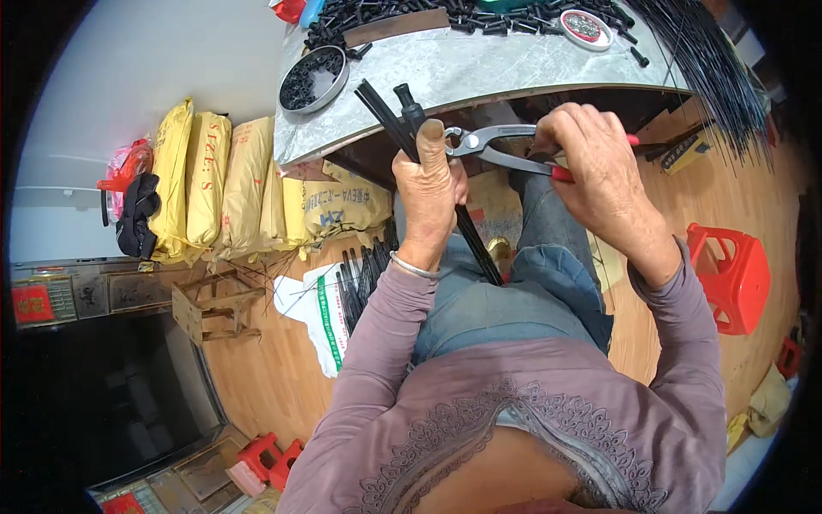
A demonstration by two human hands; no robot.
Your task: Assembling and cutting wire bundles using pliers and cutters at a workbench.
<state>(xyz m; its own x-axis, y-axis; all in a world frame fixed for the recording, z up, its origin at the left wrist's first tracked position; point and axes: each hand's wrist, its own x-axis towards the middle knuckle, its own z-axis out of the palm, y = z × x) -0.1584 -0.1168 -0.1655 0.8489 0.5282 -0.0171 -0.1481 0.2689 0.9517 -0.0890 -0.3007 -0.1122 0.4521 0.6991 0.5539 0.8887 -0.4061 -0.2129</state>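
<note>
My left hand (428, 193) is wrapped round a bundle of long black rods (479, 247), which slants from above the fist down to my lap. At its upper end a black cap-like fitting (410, 104) stands up beside my raised thumb. My right hand (599, 163) grips a pair of pincers (498, 134) with red-tipped handles. The handles are spread, and the rounded jaws are close beside my left thumb and the fitting. Whether the jaws touch anything, I cannot tell.
The marble-patterned table (428, 68) carries a round tin (336, 96) of small black parts, a heap of black fittings (514, 23) and a white dish (586, 31). Thin black rods (711, 68) overhang its right side. Yellow sacks (208, 180) stand left; a red stool (728, 278) is right.
</note>
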